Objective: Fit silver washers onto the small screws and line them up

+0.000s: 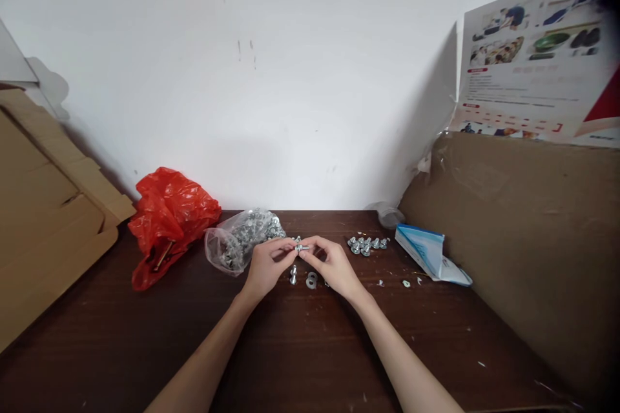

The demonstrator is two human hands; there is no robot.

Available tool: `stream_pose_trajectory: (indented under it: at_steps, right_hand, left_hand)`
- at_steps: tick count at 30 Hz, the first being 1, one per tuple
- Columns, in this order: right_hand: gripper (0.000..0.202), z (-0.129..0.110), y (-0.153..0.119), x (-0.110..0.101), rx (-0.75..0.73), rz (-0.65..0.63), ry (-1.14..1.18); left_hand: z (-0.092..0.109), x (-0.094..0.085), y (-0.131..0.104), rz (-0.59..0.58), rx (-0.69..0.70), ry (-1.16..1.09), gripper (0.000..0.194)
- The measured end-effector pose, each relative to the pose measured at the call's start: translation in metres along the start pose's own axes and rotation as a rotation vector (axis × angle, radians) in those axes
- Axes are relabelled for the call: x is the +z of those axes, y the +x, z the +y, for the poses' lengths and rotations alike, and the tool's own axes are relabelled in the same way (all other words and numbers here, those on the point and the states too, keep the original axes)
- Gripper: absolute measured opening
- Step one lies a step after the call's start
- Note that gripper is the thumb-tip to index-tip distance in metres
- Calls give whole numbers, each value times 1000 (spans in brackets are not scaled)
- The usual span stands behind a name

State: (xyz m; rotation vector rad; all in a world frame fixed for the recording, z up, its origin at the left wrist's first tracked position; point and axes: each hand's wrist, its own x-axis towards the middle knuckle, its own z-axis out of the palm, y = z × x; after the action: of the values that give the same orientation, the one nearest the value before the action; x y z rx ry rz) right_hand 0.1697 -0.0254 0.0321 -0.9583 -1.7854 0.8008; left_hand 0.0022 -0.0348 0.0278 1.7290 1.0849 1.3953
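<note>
Between my fingertips is a small silvery bolt (302,248), lying roughly level. My left hand (266,264) pinches its left end, and my right hand (333,263) has thumb and finger closed around it from the right. Just below them, another bolt (293,275) lies on the dark wooden table (290,342). Flat washers (311,280) rest to its right, partly overlapping. A group of several bolts (366,245) stands right of my right hand. Behind my left hand, a clear plastic bag (242,239) holds many metal parts.
A red plastic bag (174,213) lies at the left beside an open cardboard box (48,206). At the right are a blue and white packet (429,257), a clear round container (389,214) and a large cardboard panel (533,232). A white wall rises behind the table.
</note>
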Motion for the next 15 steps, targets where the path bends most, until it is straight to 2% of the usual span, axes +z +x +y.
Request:
stream_pose_trajectory:
  at_steps: [15]
  right_hand:
    - [15,0,1,1,-37,9,29]
  left_hand:
    - [-3,0,0,-9,24,23,12]
